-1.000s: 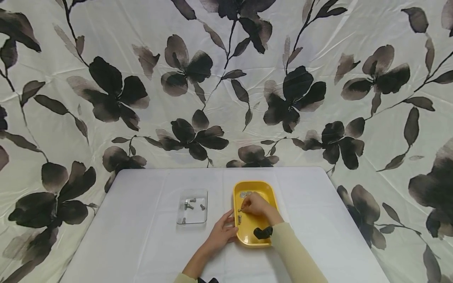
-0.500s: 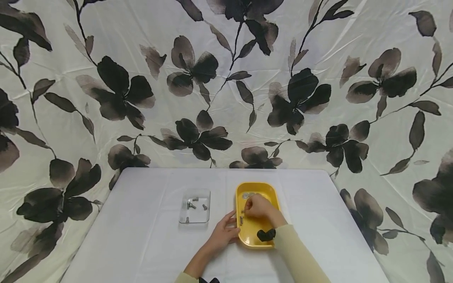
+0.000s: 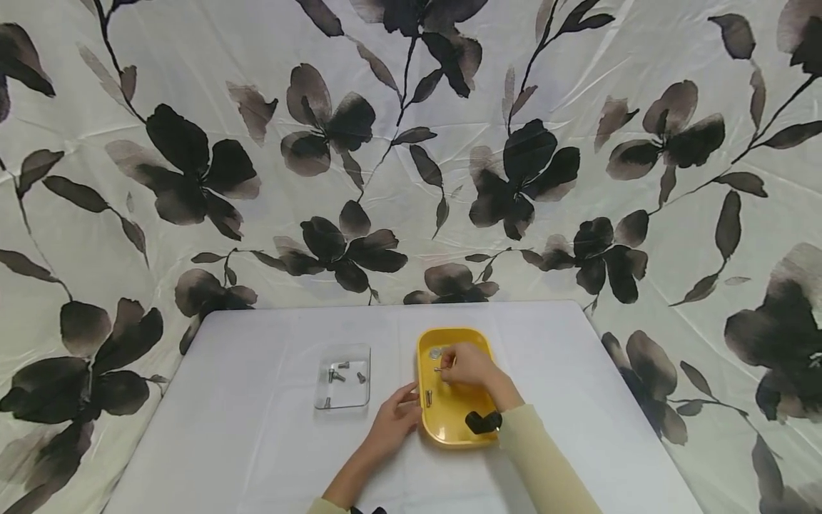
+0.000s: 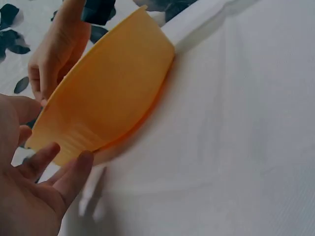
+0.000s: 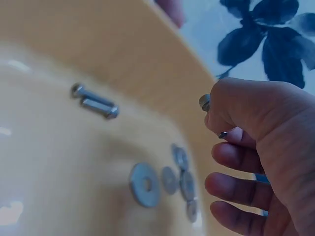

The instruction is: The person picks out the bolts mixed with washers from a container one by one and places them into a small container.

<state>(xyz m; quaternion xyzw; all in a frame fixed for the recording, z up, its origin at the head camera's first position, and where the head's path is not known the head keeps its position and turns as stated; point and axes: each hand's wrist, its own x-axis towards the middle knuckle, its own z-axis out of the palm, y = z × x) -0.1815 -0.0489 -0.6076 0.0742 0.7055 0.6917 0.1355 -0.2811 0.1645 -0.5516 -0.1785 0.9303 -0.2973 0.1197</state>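
Note:
My right hand (image 3: 472, 365) is over the far part of a yellow tray (image 3: 449, 427), pinching a small metal bolt (image 5: 204, 102) between thumb and forefinger; its other fingers are loosely bent. Most of the bolt is hidden by the hand, with its head and tip peeking out in the right wrist view. Below, two more bolts (image 5: 96, 101) lie side by side on the tray floor, and several washers (image 5: 145, 185) are grouped at the far end. Against the tray's left side, my left hand (image 3: 393, 422) rests with relaxed fingers touching the outer wall (image 4: 113, 93).
To the left of the tray stands a clear, shallow box (image 3: 342, 407) with several bolts (image 3: 337, 375) inside. Both containers are on a white-covered table (image 3: 257, 428). A floral cloth (image 3: 443, 178) hangs behind the table's far edge.
The right hand has moved slightly toward the tray's far end with the pinched bolt, away from the two lying bolts. The left hand stays at the tray's side. The head view has shifted a little.

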